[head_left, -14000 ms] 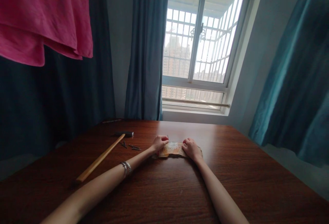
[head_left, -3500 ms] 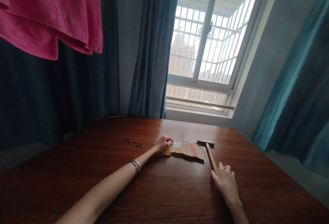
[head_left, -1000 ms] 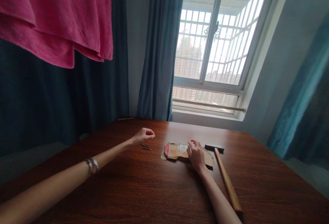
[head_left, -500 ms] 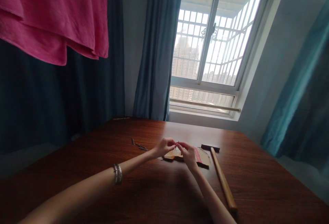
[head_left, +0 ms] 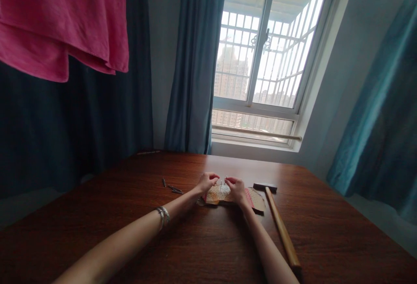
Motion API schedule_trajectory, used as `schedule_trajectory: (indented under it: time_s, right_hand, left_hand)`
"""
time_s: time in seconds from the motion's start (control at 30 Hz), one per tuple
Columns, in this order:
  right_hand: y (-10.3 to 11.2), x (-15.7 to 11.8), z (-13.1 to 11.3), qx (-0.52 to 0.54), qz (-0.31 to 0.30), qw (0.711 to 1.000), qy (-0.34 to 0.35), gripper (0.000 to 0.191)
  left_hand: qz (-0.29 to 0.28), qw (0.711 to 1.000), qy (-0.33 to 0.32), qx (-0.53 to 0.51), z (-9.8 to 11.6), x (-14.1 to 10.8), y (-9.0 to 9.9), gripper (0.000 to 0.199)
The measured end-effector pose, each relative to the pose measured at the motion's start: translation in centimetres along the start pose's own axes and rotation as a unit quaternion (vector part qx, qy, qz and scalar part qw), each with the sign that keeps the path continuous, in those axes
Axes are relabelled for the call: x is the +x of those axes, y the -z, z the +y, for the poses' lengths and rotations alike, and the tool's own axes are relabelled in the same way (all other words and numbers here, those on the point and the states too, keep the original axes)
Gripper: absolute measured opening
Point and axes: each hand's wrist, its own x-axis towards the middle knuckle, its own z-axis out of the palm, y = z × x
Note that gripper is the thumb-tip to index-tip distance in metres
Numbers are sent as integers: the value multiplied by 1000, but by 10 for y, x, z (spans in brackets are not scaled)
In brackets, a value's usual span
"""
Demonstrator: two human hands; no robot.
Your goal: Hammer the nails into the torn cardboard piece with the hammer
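Observation:
My right hand point(head_left: 236, 187) pinches a thin, nail-like metal pin point(head_left: 226, 180), its tip pointing down at a flat patterned piece point(head_left: 215, 194). That piece lies on the table, with a spotted tan part, a pale part and a red strip, and its right end is plain brown like cardboard. A second thin metal pin point(head_left: 221, 185) stands upright between my two hands. Just left of it is my left hand point(head_left: 207, 182), fingertips closed together; what they hold, if anything, is too small to make out.
To the right lies a hammer point(head_left: 280, 227) with a dark head and a long wooden handle. Several small dark metal pieces point(head_left: 175, 188) are scattered left of my hands on the brown table point(head_left: 189, 249). A pink cloth point(head_left: 65, 28) hangs at upper left; a window is behind.
My hands were together at the fingertips and have parted slightly. The upright pin now shows between them. The view has shifted a little.

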Motion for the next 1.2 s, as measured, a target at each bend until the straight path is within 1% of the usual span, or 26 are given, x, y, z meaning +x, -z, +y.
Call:
schedule_trajectory:
  time_s: [0.07,0.13,0.23,0.3,0.4,0.53,0.63,0.73,0.8,0.87,1.03,1.2]
  right_hand:
    - [-2,-2,3,-8,-9,1000,2,25]
    - [-3,-4,4,-14,-14,1000,5,24]
    - [-2,-6,2,-24,-18,1000,10,25]
    - [-1,-7,1,-29,-21,999,13,25]
    - [-2,-8,0,-35,-25,999,16,25]
    - [-3,-8,1,-40,-29,999,20,24]
    - [-3,-9,2,-44,-33,998,28,23]
    - [-3,-10,2,-51,-34,997,36,24]
    - [-3,-11,2,-57,-33,997,40,24]
    - [-2,-12,1,-64,-32,996,43,24]
    - [1,-15,-3,-83,-32,995,51,19]
    - [1,-16,-5,-109,-25,992,51,18]
  left_hand:
    - [26,995,54,-78,-3,8,-3,18]
    - [62,978,99,-174,-4,16,-5,17]
    - [85,947,118,-285,-4,22,-9,17]
    - [79,943,117,-303,-6,23,-13,18]
    - [52,953,106,-280,-14,20,-18,23]
    - [19,959,64,-277,-21,16,-19,28]
    - [15,966,40,-255,-19,12,-18,29]
    - [29,980,15,-196,-14,8,-15,29]
    - [26,987,-8,-155,-11,5,-13,27]
    - [8,993,-24,-118,-9,2,-10,27]
    - [-57,997,-26,-51,-4,-4,-6,30]
    - [-57,996,-67,2,-7,-2,-9,33]
